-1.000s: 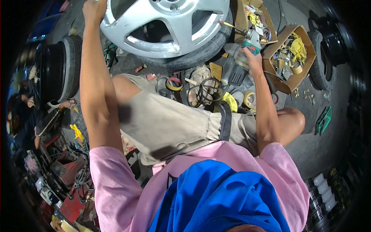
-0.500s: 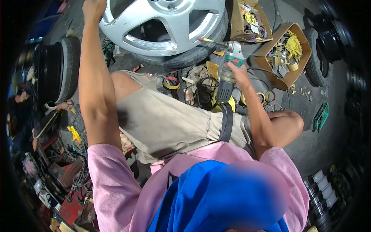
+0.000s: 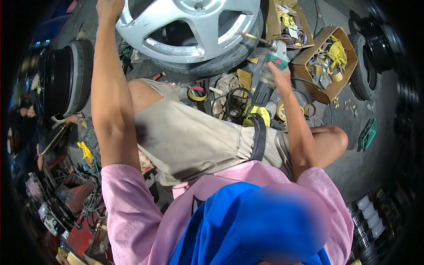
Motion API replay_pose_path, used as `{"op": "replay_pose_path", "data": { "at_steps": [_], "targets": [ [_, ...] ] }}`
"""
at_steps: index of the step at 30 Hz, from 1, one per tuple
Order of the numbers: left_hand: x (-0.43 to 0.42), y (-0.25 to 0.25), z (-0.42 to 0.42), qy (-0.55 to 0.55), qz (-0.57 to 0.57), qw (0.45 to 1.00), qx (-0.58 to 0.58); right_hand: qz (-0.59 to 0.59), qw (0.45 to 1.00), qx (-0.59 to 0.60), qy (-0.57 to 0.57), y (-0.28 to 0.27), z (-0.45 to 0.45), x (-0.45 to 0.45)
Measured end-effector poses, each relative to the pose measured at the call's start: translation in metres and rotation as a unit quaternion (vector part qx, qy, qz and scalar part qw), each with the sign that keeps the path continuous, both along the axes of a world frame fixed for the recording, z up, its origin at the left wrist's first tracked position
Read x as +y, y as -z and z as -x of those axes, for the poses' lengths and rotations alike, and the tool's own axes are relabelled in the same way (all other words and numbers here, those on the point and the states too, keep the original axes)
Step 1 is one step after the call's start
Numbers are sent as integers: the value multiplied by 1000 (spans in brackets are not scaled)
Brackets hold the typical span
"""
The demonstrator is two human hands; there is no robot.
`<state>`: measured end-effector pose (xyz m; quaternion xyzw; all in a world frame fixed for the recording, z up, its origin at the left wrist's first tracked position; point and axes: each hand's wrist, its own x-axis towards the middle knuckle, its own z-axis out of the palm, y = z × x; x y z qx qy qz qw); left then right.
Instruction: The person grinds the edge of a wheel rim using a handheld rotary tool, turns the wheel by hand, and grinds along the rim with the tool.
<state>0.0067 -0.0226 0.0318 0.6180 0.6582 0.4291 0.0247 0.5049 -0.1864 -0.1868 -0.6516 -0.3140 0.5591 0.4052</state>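
A silver alloy wheel (image 3: 201, 31) lies face up across the top centre of the view, partly over a tire (image 3: 212, 68). My left hand (image 3: 110, 8) is closed on the wheel's left edge, with part of it cut off by the frame. In my right hand (image 3: 279, 76) is an angle grinder (image 3: 274, 57), gripped round its body. Its thin disc (image 3: 252, 37), seen edge-on, points up and left over the wheel's lower right edge. Whether the disc touches the wheel I cannot tell.
Two cardboard boxes (image 3: 324, 86) of scraps and sandpaper stand at right. Tape rolls (image 3: 197, 93) and cables lie before my legs. Tires (image 3: 79, 79) flank both sides. A green tray (image 3: 367, 134) is on the floor. Another person's hand (image 3: 74, 118) shows at left.
My right hand has moved the grinder right, and it now tilts more to the right. The wheel and my left hand have shifted slightly right in view.
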Motion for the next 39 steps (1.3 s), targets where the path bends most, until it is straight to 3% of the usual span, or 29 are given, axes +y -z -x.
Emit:
{"op": "replay_pose_path", "data": {
  "at_steps": [8,15,20,23,25,27,29,35,39],
  "targets": [
    [1,1,-2,-9,-4,1000,8,-71,976,-206,0,-10,1,5],
    [4,5,2,6,-19,999,29,-55,988,-130,-65,-16,22,-24],
    [3,7,4,-3,-15,1000,19,-61,990,-117,-42,-19,18,-13],
    [0,5,-5,-14,-14,1000,3,-72,975,-212,5,-1,-8,12],
    [1,7,-7,-19,-16,1000,-16,-75,965,-250,25,-21,-8,26],
    [5,11,-6,-43,-60,993,90,-77,941,-327,31,-33,-7,42],
    [3,14,-9,-43,-64,993,87,-89,923,-372,33,-40,-7,51],
    [1,17,-16,-56,-91,991,86,-161,903,-399,16,-51,8,40],
    [0,17,-15,-38,-93,991,88,-134,913,-384,-10,-47,9,29]
  ]
}}
